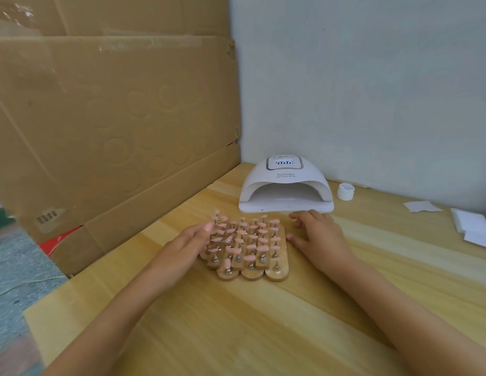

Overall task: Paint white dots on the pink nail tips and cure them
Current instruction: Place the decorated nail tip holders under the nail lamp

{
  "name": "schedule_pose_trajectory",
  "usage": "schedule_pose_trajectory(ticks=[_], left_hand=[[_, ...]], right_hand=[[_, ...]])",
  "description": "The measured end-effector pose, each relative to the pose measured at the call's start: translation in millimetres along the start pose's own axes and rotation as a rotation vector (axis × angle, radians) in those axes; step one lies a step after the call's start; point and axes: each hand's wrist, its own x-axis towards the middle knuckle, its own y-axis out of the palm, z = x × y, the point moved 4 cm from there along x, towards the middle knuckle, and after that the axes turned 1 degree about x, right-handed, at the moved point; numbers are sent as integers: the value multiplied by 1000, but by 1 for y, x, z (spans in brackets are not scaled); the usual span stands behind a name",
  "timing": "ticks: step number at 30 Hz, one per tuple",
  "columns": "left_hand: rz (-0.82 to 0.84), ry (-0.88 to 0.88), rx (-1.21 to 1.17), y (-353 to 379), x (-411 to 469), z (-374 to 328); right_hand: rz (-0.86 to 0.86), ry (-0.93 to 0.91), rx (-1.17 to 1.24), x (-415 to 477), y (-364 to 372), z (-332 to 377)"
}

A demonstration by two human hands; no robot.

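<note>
Flanking the pink nail tips (244, 237), left hand (191, 241) and right hand (316, 234) lie relaxed.

1. Curing lamp (285, 185), top shell, below the display: brand marking "SUN X5". A smaller line of print directly beneath it is too fine to read.
2. Display (284, 162) on the lamp top: three lit digits, reading approximately "000".
3. White jar (346, 190), lid: script lettering, illegible.
4. Cardboard box (100, 131), lower left face: dark printed mark, illegible.
</note>
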Motion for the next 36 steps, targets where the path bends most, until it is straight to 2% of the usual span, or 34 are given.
schedule_pose_trajectory(ticks=[3,6,8,12,17,19,20,23,25,27,32,36], left_hand=[[106,60,36,11,-8,-10],[213,116,258,14,-8,-9],[201,114,398,13,-4,-8],[179,129,408,12,7,-11],[183,142,503,11,7,-20],[110,204,618,10,-2,-24],[16,285,651,10,-10,-30],[-301,652,659,17,-43,-53],[-383,827,738,31,-57,-59],[-381,855,791,47,-61,-56],[-406,788,877,64,-53,-51],[-435,805,897,66,-48,-51]], right_hand=[[32,-11,24,1,-3,-5],[90,-51,128,2,-8,-8],[147,-89,151,3,-11,-10],[260,-104,194,5,-12,-15],[254,-101,270,5,-14,-21],[249,-62,336,8,-16,-21],[239,-34,369,11,-17,-18],[216,51,427,19,-16,-8],[276,110,467,25,-11,2],[331,174,494,29,-4,9],[263,216,441,41,0,10],[318,237,378,47,4,14]])
